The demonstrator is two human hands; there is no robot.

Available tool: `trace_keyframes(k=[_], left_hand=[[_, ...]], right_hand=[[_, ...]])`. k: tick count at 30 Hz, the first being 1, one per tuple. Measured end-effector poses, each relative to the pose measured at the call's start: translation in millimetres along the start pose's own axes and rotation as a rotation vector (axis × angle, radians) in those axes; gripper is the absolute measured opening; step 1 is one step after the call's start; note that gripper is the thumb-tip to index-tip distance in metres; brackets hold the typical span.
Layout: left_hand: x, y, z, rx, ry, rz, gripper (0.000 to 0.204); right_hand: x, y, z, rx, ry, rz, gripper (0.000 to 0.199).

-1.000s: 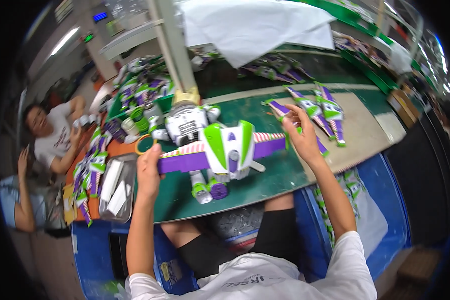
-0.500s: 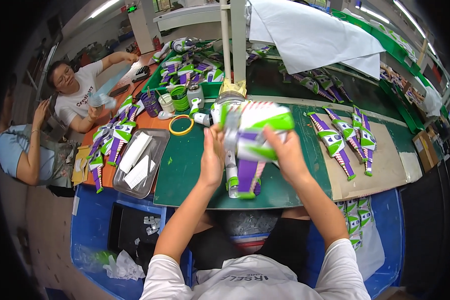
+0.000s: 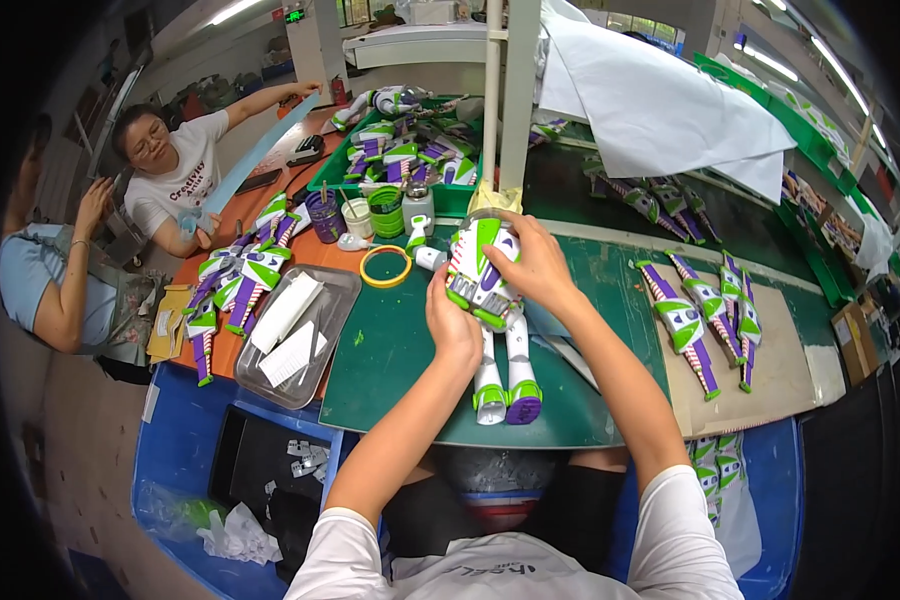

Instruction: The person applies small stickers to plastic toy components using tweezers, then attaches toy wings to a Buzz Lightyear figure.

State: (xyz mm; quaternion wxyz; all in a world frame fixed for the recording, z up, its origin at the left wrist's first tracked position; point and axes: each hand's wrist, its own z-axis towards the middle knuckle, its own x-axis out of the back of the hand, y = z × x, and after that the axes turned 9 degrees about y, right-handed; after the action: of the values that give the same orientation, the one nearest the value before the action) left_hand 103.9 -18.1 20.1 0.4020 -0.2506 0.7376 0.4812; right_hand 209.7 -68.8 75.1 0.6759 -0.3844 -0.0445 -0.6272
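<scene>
your left hand (image 3: pixel 452 322) cups the lower left side of the wing piece (image 3: pixel 478 262), fingers curled against it, while your right hand (image 3: pixel 538 268) grips it from the upper right, thumb laid across its face; both hands are closed on it, so it sits between your palms. it is over the body of a toy figure (image 3: pixel 518 365) lying on the green tabletop (image 3: pixel 400 372), though you cannot tell whether the two touch. the piece looks like hard plastic, blocky, in white, bright green and purple, with red-and-white stripes along one edge. the figure's white legs are rounded and end in green-trimmed feet, one showing a purple sole. to your left are a thin yellow ring (image 3: pixel 385 286) and a shiny, shallow tray (image 3: pixel 347 295) holding flat white strips (image 3: pixel 288 310). to your right, long, tapered winged pieces (image 3: pixel 682 325) rest on a smooth beige board (image 3: pixel 785 370).
</scene>
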Motion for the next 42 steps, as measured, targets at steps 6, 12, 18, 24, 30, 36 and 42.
trace_keyframes(k=[6,12,18,24,30,36,42], left_hand=[[15,5,25,0.033,0.071,0.216,0.044],[29,2,77,0.373,-0.079,0.178,0.041],[27,-12,67,0.161,-0.224,0.259,0.043],[34,-18,74,0.071,-0.244,0.287,0.046],[31,-19,74,0.025,-0.269,0.306,0.045],[29,-22,74,0.005,-0.279,0.306,0.040],[34,-17,74,-0.047,-0.246,0.433,0.029]], right_hand=[[-25,16,13,0.092,0.053,-0.040,0.032],[-35,0,6,0.133,0.097,-0.028,0.025],[-25,8,22,0.233,-0.005,-0.098,0.026],[-21,1,14,0.150,-0.075,-0.182,0.033],[-31,24,27,0.069,-0.060,-0.131,0.035],[-35,23,19,0.027,0.005,-0.178,0.038],[-33,15,24,-0.070,0.022,-0.124,0.035]])
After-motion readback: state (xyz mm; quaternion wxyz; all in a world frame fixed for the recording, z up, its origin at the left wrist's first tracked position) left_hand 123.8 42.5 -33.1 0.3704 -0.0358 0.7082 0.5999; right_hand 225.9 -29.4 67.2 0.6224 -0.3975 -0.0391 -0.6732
